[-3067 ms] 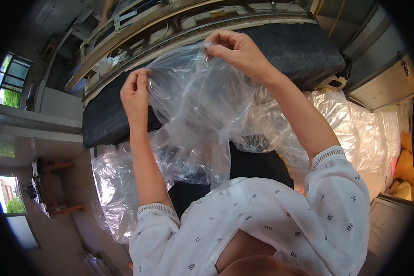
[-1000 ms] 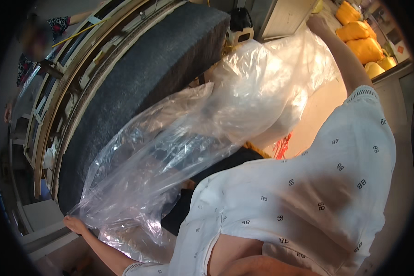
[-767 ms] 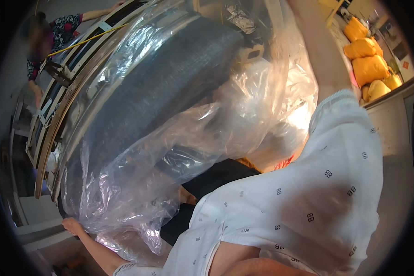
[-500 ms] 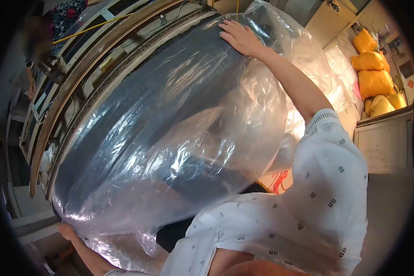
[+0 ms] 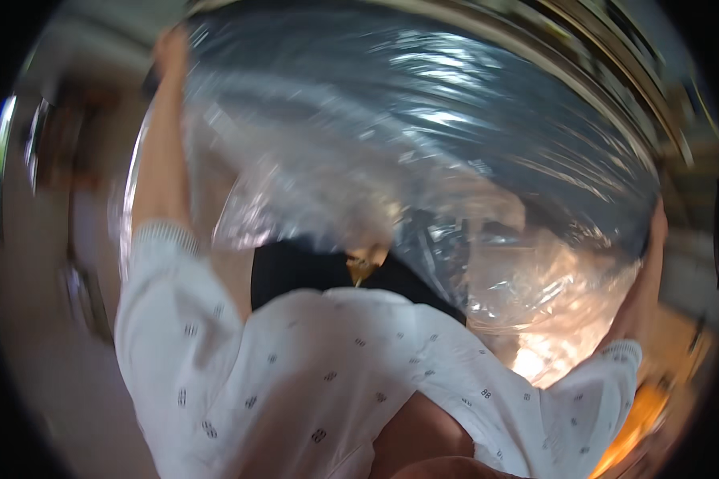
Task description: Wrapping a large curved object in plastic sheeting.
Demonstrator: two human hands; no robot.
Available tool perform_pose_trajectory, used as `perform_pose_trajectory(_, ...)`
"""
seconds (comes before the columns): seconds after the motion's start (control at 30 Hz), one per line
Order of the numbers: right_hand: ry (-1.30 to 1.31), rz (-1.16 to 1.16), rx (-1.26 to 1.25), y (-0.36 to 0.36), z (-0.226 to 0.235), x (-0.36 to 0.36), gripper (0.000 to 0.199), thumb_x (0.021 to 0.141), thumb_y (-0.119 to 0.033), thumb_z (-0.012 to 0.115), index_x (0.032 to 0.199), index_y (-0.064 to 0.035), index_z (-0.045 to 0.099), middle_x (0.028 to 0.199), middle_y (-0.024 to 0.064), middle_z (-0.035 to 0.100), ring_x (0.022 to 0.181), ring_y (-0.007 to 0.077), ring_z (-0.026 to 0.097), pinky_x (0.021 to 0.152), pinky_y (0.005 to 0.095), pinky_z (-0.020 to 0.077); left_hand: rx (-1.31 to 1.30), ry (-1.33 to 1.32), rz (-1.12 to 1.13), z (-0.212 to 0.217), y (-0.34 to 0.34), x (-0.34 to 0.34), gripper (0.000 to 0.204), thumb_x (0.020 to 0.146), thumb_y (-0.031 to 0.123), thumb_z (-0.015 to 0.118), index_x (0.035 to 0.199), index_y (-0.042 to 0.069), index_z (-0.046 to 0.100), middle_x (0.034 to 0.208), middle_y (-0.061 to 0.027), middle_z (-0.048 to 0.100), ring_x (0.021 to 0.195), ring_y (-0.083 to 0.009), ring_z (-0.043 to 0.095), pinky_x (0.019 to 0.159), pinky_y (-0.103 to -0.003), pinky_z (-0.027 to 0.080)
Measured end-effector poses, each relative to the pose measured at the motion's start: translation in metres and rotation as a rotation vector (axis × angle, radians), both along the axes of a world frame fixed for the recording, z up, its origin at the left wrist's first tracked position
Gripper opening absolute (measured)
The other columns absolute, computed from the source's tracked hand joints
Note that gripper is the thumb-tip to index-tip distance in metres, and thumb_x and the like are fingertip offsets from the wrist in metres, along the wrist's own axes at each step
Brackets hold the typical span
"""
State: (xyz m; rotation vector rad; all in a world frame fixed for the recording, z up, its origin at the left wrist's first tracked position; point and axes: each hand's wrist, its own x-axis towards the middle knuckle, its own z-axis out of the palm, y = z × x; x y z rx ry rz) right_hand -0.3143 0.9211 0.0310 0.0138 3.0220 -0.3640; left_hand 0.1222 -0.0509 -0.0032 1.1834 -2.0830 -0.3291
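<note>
Blurred workshop surroundings smear around the rim of my view, with curved wooden frame rails (image 5: 615,72) arcing over the top right, behind the big cushion. Everything I name takes its place from that dark grey cushion (image 5: 423,104), which fills the upper middle of the picture and bends with the lens.

A clear plastic bag (image 5: 391,160) is drawn over the cushion; its glossy film covers the cushion's face and hangs loose and crumpled below the cushion's lower edge, glowing orange at the lower right.

My left hand (image 5: 170,54) is up at the cushion's upper left corner, arm stretched straight, resting at the edge of the plastic bag. Motion blur hides the fingers, so I cannot tell whether they are closed on the film or spread.

My right hand (image 5: 653,239) is at the cushion's right end, pressed against the bag where the film bunches. Its fingers are tucked out of sight behind the plastic, so their state I cannot tell either.

Below the cushion, my white patterned sleeves (image 5: 280,375) fill the foreground, and a dark shape (image 5: 295,267) sits just under the hanging film.
</note>
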Motion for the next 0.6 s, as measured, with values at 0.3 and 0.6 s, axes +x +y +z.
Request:
perform_pose_trajectory(0.3,0.318,0.923,-0.764,-0.384,0.047,0.257,0.018,0.090,-0.010,0.047,0.104,-0.0043,0.058,0.099,0.0067,0.058,0.088,0.0149,0.057,0.077,0.0251,0.0438,-0.133,0.248,0.034,0.006,0.004,0.034,0.026,0.084,0.029,0.047,0.092,0.008,0.060,0.091,-0.0165,0.061,0.090,-0.0338,0.057,0.079,-0.039,0.043)
perform_pose_trajectory(0.6,-0.056,1.099,-0.499,-0.458,-0.131,0.473,0.043,0.083,-0.023,0.058,0.117,0.0013,0.047,0.100,0.0140,0.059,0.094,0.0245,0.056,0.087,0.0285,0.0416,-0.131,0.469,0.143,0.001,-0.004,-0.021,0.022,0.083,0.025,0.046,0.086,0.007,0.058,0.091,-0.0179,0.060,0.088,-0.0343,0.056,0.078,-0.040,0.043)
